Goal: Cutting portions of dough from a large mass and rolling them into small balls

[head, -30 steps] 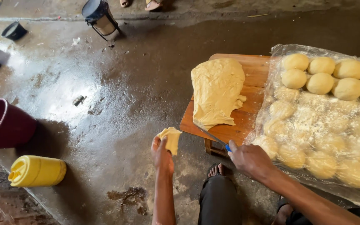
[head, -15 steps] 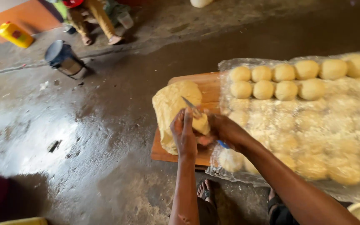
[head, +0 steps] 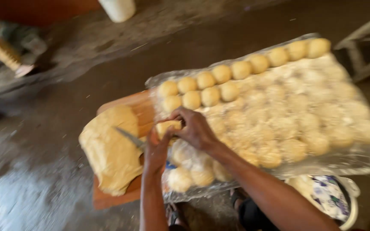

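Both my hands press together around a small piece of dough [head: 168, 127]. My left hand [head: 156, 152] cups it from below and my right hand [head: 195, 130] curls over it from the right. A knife blade [head: 128, 137] sticks out to the left from under my hands; which hand holds it I cannot tell. Left of the hands, a large lump of dough [head: 108, 158] lies on a wooden board [head: 141, 105]. Several rolled dough balls [head: 210, 96] lie in rows on a floured plastic sheet [head: 347, 160] to the right.
The board and sheet rest low over a wet concrete floor [head: 43, 171]. A white container [head: 118, 8] stands at the top. Another person's foot [head: 22, 68] shows at far left. A bowl with a patterned cloth [head: 332, 199] sits at bottom right, and a wooden frame [head: 365, 47] at top right.
My left hand carried the cut dough piece from the floor side up over the board. My right hand, which held the knife at the board's edge, has joined it around the piece.
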